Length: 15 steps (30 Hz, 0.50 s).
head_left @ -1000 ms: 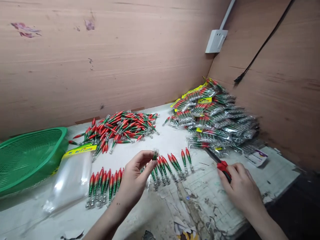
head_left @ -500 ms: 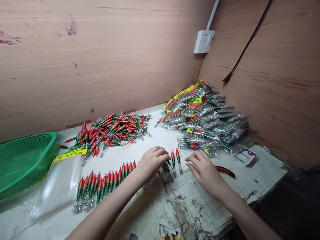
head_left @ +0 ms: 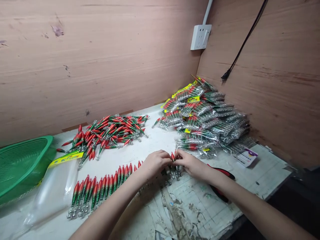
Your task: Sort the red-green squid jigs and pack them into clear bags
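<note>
Red-and-green fishing lures (head_left: 111,185) with metal hook crowns lie side by side in a long row across the table. At the row's right end, my left hand (head_left: 158,164) has its fingers closed round a few lures, their tips mostly hidden. My right hand (head_left: 188,162) meets it from the right, thumb and fingers pinched at the end lures (head_left: 173,156). Below the fingers, the hook crowns of these lures show. Behind the row lies a loose heap of the same lures (head_left: 110,131).
Packed lures in clear bags (head_left: 207,116) are piled at the right back. Red-and-black pliers (head_left: 226,173) lie partly under my right forearm. To the left are clear header bags (head_left: 58,183) and a green basket (head_left: 27,163). A printed card (head_left: 246,157) sits near the right edge.
My right hand has moved left to the end lures and closed on them beside my left hand. The pliers show more now. The view has shifted slightly.
</note>
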Available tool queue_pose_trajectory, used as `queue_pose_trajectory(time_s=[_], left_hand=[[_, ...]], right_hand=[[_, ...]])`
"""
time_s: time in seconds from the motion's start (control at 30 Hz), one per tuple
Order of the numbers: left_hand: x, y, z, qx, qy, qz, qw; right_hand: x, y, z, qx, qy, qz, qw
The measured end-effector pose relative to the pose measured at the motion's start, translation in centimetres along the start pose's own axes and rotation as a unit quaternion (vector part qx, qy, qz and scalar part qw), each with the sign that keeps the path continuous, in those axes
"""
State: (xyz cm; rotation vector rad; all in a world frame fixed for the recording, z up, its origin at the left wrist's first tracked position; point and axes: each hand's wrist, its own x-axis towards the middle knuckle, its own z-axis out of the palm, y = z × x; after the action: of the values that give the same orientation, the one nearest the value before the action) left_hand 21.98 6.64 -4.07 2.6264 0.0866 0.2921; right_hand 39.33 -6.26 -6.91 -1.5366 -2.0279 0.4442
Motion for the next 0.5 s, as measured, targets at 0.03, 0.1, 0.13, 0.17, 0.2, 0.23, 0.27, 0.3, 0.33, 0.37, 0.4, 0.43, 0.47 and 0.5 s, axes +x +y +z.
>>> queue_pose_trajectory(time_s=[0.03,0.1,0.13,0.17,0.2,0.23,0.27,0.3,0.33,0.37,0.4,0.43,0.47,0.5], left_hand=[[0.0,-0.2,0.1,0.000,-0.009,0.005,1.000],[-0.2,-0.5,0.0,-0.003,-0.021,0.015,1.000],[-0.3,-0.7,-0.1,-0.005,-0.023,0.019,1.000],[-0.5,-0.8,-0.1,-0.006,-0.024,0.021,0.999],[-0.7,-0.9,-0.2,-0.007,-0.022,0.023,0.999],[-0.8,-0.9,-0.1,-0.006,-0.018,0.023,1.000],[-1.0,-1.0,-0.1,-0.005,-0.013,0.022,1.000],[-1.1,-1.0,0.0,-0.003,-0.005,0.020,1.000],[-1.4,-1.0,0.0,0.001,0.005,0.017,1.000],[-1.6,-1.0,0.0,0.005,0.017,0.012,1.000],[-2.0,-1.0,-0.1,0.010,0.032,0.006,0.999],[-2.5,-0.9,-0.3,0.015,0.048,-0.001,0.999],[-3.1,-0.9,-0.6,0.020,0.064,-0.009,0.998],[-3.9,-0.9,-0.9,0.025,0.078,-0.016,0.997]], right_hand=[[0.0,0.1,0.0,0.010,0.004,-0.004,1.000],[0.2,0.3,0.1,0.027,0.011,-0.011,1.000],[0.3,0.3,0.1,0.034,0.014,-0.014,0.999],[0.4,0.3,0.1,0.040,0.015,-0.016,0.999],[0.6,0.2,0.1,0.044,0.015,-0.018,0.999],[0.7,0.0,0.1,0.048,0.014,-0.019,0.999],[0.9,-0.2,0.1,0.051,0.014,-0.018,0.998],[1.1,-0.4,0.0,0.052,0.012,-0.015,0.998],[1.2,-0.7,0.0,0.053,0.012,-0.009,0.998],[1.3,-1.0,0.0,0.052,0.012,0.000,0.999],[1.4,-1.4,0.0,0.050,0.015,0.013,0.999],[1.4,-1.6,0.0,0.046,0.021,0.032,0.998],[1.5,-1.9,0.0,0.040,0.029,0.055,0.997],[1.6,-2.0,0.0,0.033,0.038,0.081,0.995]])
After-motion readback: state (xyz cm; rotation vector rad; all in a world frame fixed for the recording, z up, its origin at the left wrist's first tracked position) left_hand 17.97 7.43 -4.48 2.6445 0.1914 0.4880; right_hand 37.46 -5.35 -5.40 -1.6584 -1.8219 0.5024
